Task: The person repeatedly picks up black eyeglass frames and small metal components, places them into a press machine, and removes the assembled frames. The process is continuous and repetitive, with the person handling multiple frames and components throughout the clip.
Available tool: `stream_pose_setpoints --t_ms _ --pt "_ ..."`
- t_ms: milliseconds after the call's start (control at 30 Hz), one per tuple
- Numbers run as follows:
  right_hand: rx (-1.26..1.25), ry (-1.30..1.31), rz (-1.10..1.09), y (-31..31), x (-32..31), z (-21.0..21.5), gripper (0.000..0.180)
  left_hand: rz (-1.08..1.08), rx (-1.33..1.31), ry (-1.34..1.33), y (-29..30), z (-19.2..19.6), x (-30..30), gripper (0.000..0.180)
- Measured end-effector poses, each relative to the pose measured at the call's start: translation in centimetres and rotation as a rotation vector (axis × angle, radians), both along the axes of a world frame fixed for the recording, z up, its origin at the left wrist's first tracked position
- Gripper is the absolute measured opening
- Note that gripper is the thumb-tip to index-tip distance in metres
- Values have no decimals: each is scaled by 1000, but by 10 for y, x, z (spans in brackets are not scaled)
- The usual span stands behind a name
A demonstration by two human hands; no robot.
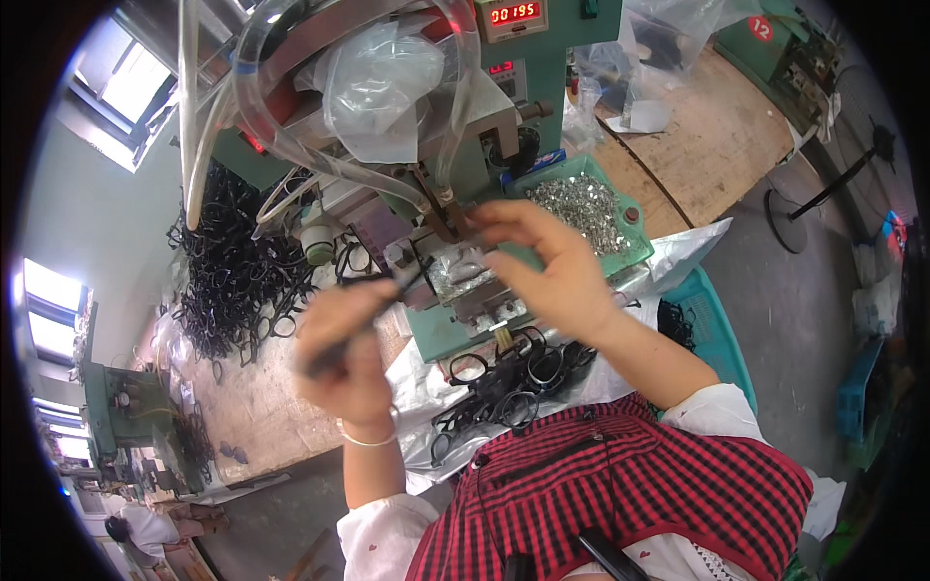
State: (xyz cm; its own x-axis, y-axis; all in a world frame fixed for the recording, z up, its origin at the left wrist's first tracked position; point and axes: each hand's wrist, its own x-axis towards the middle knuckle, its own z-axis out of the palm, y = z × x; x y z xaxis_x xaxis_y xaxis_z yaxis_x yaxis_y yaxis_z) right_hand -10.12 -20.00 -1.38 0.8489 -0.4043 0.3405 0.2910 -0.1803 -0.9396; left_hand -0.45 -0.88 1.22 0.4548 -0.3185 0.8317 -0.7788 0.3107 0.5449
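Observation:
In my left hand (349,358) is a dark piece, blurred by motion, that looks like a black glasses frame (415,279). The fingers are closed around it, and its thin end points at the metal fixture (460,269) of a green bench machine (542,77). My right hand (557,271) reaches over the fixture from the right. Its thumb and bent fingers are apart, close beside the machine's tool head (444,215); nothing shows between them. Several black frames (523,378) lie on silvery sheeting just in front of the fixture.
A green tray (635,247) of small shiny metal parts stands right of the fixture. Black frames (232,261) are heaped at the left. Clear hoses (257,97) hang around the machine head. A teal basket (717,329) is at the right, and a person (155,528) sits far left.

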Motion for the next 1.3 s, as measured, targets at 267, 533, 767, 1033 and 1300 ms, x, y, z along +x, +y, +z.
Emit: stream_pose_setpoints --t_ms 267,533,767,1033,1300 --pt "-917 197 -633 -96 -17 -105 18 -26 359 -551 -18 -41 -3 27" --pt "-940 280 -680 -80 -3 -85 16 26 322 -460 -14 -56 -13 29" --pt "-955 107 -718 -91 -15 -100 13 757 358 -400 62 -59 -53 36" --pt "-549 175 -626 -70 -3 -71 14 974 528 -195 82 -24 73 13" --pt "-646 161 -689 -81 -31 -87 15 1095 908 -217 52 -144 156 40"
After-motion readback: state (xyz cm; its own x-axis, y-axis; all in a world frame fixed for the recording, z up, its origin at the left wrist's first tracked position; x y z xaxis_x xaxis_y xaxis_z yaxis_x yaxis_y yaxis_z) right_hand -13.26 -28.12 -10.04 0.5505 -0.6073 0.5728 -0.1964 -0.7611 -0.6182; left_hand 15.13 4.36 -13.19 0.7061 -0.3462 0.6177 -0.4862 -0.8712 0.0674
